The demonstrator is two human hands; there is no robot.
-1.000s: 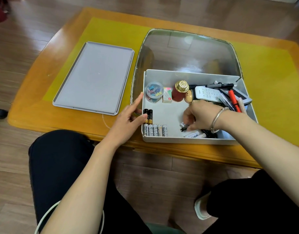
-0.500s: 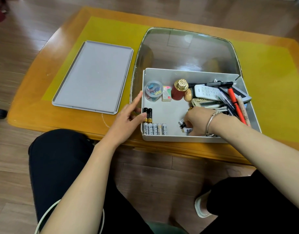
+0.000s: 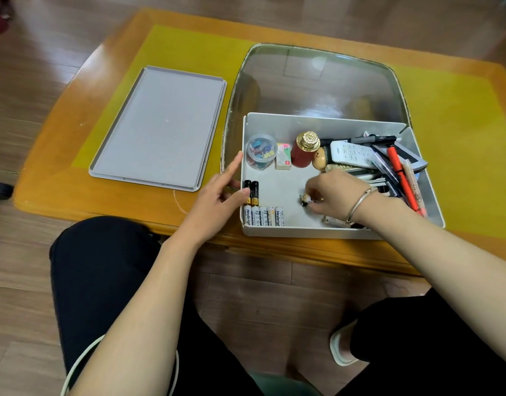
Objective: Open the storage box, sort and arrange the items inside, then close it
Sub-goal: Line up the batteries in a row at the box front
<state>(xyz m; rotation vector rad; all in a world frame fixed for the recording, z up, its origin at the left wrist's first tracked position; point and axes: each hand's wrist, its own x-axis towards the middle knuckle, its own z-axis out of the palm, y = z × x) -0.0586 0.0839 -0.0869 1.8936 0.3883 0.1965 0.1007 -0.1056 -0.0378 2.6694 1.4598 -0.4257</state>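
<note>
The grey storage box (image 3: 312, 232) stands open on the table, its grey lid (image 3: 160, 127) lying flat to the left. My left hand (image 3: 217, 200) rests against the box's left wall, thumb over the rim beside two black batteries (image 3: 252, 191), index finger pointing away. Several white batteries (image 3: 264, 216) lie in a row at the box's front left. My right hand (image 3: 334, 195) is inside the box and pinches small batteries (image 3: 305, 199) above the floor. Pens, a red marker (image 3: 402, 178) and a white remote (image 3: 353, 154) are piled at the right.
A clear tub of coloured clips (image 3: 261, 151), a small white packet (image 3: 284, 157) and a red bottle with a gold cap (image 3: 304, 150) stand along the box's back. A glass panel (image 3: 317, 78) is set in the yellow-topped table (image 3: 460, 138). My knees are below the table edge.
My right hand dipped to the box's front wall among the loose batteries, then came back up and left with small batteries pinched. My left hand stayed at the left wall.
</note>
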